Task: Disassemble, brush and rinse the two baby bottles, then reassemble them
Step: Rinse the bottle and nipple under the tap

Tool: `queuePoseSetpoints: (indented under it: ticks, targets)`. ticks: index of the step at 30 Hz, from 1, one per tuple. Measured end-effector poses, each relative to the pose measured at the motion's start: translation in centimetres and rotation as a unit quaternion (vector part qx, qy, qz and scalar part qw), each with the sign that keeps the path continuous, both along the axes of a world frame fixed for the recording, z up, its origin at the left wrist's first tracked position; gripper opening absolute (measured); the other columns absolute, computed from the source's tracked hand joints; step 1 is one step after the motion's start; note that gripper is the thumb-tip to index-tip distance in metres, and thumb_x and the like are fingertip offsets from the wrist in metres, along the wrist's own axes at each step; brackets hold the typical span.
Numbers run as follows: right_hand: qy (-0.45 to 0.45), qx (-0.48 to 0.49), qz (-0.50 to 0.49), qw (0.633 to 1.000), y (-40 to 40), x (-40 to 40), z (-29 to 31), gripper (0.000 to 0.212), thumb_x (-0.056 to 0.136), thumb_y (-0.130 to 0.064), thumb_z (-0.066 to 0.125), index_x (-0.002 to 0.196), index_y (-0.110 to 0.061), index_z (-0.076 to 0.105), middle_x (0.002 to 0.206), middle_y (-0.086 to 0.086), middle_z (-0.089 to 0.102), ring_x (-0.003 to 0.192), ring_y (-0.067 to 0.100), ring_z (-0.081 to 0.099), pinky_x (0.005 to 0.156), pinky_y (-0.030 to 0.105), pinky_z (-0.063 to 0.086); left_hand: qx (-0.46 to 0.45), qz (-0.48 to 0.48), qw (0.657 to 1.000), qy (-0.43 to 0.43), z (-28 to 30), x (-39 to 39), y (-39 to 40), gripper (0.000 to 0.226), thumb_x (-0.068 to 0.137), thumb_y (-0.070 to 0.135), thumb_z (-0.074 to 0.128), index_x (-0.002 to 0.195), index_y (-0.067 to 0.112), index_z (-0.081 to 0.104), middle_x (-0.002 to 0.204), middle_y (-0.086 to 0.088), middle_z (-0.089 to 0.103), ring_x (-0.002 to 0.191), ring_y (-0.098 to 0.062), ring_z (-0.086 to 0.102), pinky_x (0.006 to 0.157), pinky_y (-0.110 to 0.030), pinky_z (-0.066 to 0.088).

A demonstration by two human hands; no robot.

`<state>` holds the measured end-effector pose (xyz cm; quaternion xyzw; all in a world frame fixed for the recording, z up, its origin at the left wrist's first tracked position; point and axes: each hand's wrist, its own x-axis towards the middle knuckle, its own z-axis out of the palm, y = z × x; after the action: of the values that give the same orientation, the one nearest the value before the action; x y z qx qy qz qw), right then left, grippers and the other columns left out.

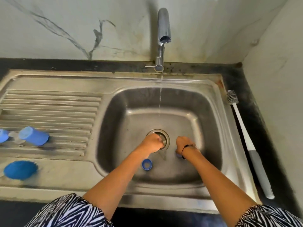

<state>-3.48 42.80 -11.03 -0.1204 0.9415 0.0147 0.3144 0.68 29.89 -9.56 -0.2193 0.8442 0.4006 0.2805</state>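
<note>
Rinsing step judged in hand: left hand (154, 142) low in the sink (213, 122) over the drain (164, 136), fingers curled, contents not discernible; right hand (183, 144) beside it, curled over something blue (identity unclear). Counted: one blue ring (147, 164) on the basin floor, one blue bottle (33, 135) lying on the drainboard, one blue cap (20, 169) nearer, one brush (246, 141) on the counter. Next: lifting parts under the running tap (164, 30).

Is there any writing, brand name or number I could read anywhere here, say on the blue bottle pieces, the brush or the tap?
None can be read.
Blue bottle on the drainboard: no print visible; blurred.
Blue cap on the sink's near left edge: plain, blurred.
Blue ring in the basin: no marking.
Bottle brush on the right counter: no visible lettering.
Tap: bare metal, no logo.
</note>
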Motion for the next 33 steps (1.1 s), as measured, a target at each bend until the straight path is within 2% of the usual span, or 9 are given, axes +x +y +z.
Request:
queuePoseSetpoints:
  ticks: [4, 6, 8, 14, 16, 20, 26, 29, 33]
  targets:
    - [0.050, -0.183, -0.108, 0.976, -2.5, -3.7, 3.0, 0.042, 0.085, -0.022, 0.063, 0.122, -0.005, 0.051, 0.122, 0.019, 0.058, 0.114, 0.033, 0.055, 0.088, 0.032, 0.044, 0.228, 0.244, 0.942, 0.019, 1.6, -2.3, -1.1, 0.007, 0.094, 0.005, 0.053, 0.088, 0.009, 0.053, 0.084, -0.011, 0.051, 0.070, -0.017, 0.050, 0.074, -0.028, 0.050]
    - [0.058, -0.323, -0.186, 0.926, -4.1, -5.4, 4.6, 0.042, 0.081, -0.020, 0.068, 0.118, -0.007, 0.053, 0.115, 0.012, 0.061, 0.106, 0.027, 0.057, 0.084, 0.028, 0.042, 0.314, 0.332, 0.888, 0.043, 3.4, -4.5, -1.9, 0.009, 0.097, 0.012, 0.051, 0.103, 0.006, 0.049, 0.093, -0.015, 0.053, 0.080, -0.020, 0.053, 0.083, -0.031, 0.050]
    - [0.063, -0.427, -0.240, 0.870, -5.5, -6.7, 6.1, 0.042, 0.078, -0.015, 0.071, 0.116, -0.008, 0.054, 0.109, 0.006, 0.060, 0.095, 0.019, 0.055, 0.077, 0.023, 0.041, 0.378, 0.366, 0.846, 0.080, 5.4, -7.0, -2.9, 0.015, 0.098, 0.019, 0.050, 0.100, 0.004, 0.050, 0.092, -0.017, 0.057, 0.083, -0.024, 0.058, 0.092, -0.039, 0.049]
    - [0.086, -0.576, -0.273, 0.766, -7.8, -8.8, 7.4, 0.038, 0.076, -0.001, 0.068, 0.109, -0.012, 0.052, 0.103, 0.003, 0.061, 0.093, 0.016, 0.057, 0.085, 0.027, 0.049, 0.348, 0.352, 0.855, 0.157, 8.2, -12.2, -4.4, 0.012, 0.093, 0.019, 0.058, 0.093, 0.007, 0.056, 0.105, -0.015, 0.059, 0.095, -0.026, 0.058, 0.076, -0.036, 0.051]
    - [0.085, -0.558, -0.248, 0.787, -8.2, -9.0, 7.3, 0.046, 0.078, -0.001, 0.066, 0.120, -0.012, 0.050, 0.113, 0.008, 0.062, 0.100, 0.019, 0.059, 0.089, 0.030, 0.048, 0.303, 0.329, 0.875, 0.184, 8.2, -12.9, -4.3, 0.009, 0.090, 0.010, 0.062, 0.097, 0.009, 0.056, 0.107, -0.015, 0.060, 0.096, -0.025, 0.057, 0.076, -0.032, 0.050]
    - [0.087, -0.449, -0.193, 0.868, -8.6, -9.9, 7.5, 0.052, 0.083, -0.007, 0.061, 0.131, -0.008, 0.041, 0.120, 0.014, 0.060, 0.110, 0.030, 0.057, 0.086, 0.031, 0.044, 0.205, 0.237, 0.922, 0.226, 7.7, -12.7, -4.0, 0.040, 0.083, 0.002, 0.067, 0.120, 0.010, 0.054, 0.112, -0.007, 0.060, 0.099, -0.018, 0.056, 0.075, -0.024, 0.048]
    - [0.092, -0.411, -0.198, 0.885, -8.3, -10.1, 7.9, 0.049, 0.082, -0.012, 0.063, 0.127, -0.010, 0.045, 0.116, 0.013, 0.061, 0.107, 0.029, 0.058, 0.085, 0.033, 0.047, 0.271, 0.172, 0.921, 0.222, 7.4, -12.2, -4.6, 0.036, 0.091, 0.009, 0.060, 0.123, 0.022, 0.050, 0.115, -0.004, 0.055, 0.090, -0.016, 0.053, 0.049, -0.018, 0.046]
    - [0.100, -0.502, -0.218, 0.831, -8.2, -9.0, 7.6, 0.048, 0.086, -0.012, 0.063, 0.129, -0.012, 0.041, 0.113, 0.011, 0.060, 0.096, 0.022, 0.058, 0.075, 0.025, 0.046, 0.374, 0.236, 0.871, 0.212, 7.5, -11.9, -4.1, 0.017, 0.100, 0.024, 0.044, 0.115, 0.023, 0.052, 0.109, 0.000, 0.057, 0.087, -0.010, 0.055, 0.070, -0.022, 0.045]
    - [0.092, -0.563, -0.222, 0.791, -8.2, -8.1, 7.1, 0.048, 0.081, -0.010, 0.071, 0.121, -0.016, 0.045, 0.105, -0.001, 0.059, 0.095, 0.016, 0.058, 0.079, 0.021, 0.046, 0.441, 0.384, 0.789, 0.188, 7.1, -11.9, -3.9, 0.028, 0.103, 0.026, 0.037, 0.095, 0.010, 0.059, 0.095, -0.009, 0.062, 0.081, -0.015, 0.059, 0.073, -0.024, 0.048]
